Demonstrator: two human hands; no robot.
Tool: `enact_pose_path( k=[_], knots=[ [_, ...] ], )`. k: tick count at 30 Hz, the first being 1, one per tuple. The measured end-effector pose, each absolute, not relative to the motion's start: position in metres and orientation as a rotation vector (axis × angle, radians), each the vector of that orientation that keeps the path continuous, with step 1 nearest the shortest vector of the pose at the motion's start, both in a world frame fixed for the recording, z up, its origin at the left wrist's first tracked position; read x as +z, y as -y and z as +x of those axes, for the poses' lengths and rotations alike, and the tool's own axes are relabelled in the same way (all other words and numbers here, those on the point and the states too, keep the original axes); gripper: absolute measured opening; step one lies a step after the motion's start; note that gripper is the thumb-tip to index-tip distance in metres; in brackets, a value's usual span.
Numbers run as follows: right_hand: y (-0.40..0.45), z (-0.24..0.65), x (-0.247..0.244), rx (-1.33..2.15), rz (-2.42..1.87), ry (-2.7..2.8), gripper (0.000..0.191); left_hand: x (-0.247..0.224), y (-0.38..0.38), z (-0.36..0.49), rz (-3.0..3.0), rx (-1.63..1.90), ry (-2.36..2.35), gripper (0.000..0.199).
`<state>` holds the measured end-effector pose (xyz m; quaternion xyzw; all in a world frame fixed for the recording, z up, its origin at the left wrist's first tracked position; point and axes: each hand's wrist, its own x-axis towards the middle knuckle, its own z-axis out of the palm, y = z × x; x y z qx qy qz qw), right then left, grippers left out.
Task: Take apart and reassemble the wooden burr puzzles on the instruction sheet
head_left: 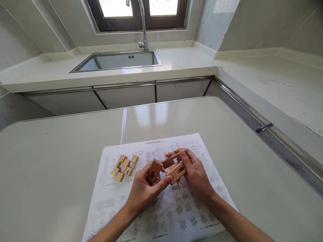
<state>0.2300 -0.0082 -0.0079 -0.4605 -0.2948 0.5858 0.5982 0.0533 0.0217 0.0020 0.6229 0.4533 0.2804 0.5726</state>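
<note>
My left hand point(145, 186) is closed around a reddish-brown wooden puzzle piece point(155, 167) that has a dark notch in its side. Its thumb also touches a second wooden piece point(176, 172) with a slot and a dark mark on its face. My right hand point(195, 169) pinches that slotted piece and another wooden bar point(171, 160) behind it. The pieces meet between my hands, above the printed sheet; fingers hide whether they interlock. To the left, paler wooden pieces point(124, 167) lie together on the sheet, one marked with a 3.
A large paper sheet point(111, 191) printed with small diagrams lies under my hands on a pale table point(63, 161). Beyond the table's far edge are a counter point(181, 60), a sink point(158, 60) and a tall faucet point(143, 30). Another counter point(277, 77) runs along the right.
</note>
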Motion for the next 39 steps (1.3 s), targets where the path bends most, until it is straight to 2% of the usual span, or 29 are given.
enact_pose_path(
  k=[9, 16, 22, 32, 39],
  knots=[
    [0.010, 0.229, -0.004, 1.279, -1.123, 0.759, 0.038, 0.002, -0.018, 0.056, 1.669, 0.511, -0.944, 0.041],
    [0.006, 0.240, -0.010, 1.167, -1.181, 0.570, 0.038, 0.001, -0.019, 0.054, 1.555, 0.665, -1.064, 0.045],
    [0.001, 0.247, -0.014, 1.216, -1.063, 0.378, 0.034, 0.000, -0.021, 0.051, 1.503, 0.832, -1.314, 0.045],
    [0.006, 0.242, -0.007, 1.221, -1.175, 0.526, 0.033, 0.000, -0.024, 0.050, 1.441, 0.917, -1.478, 0.047],
    [0.011, 0.235, -0.007, 1.159, -1.256, 0.735, 0.037, 0.003, -0.020, 0.056, 1.572, 0.974, -1.442, 0.040]
  ],
)
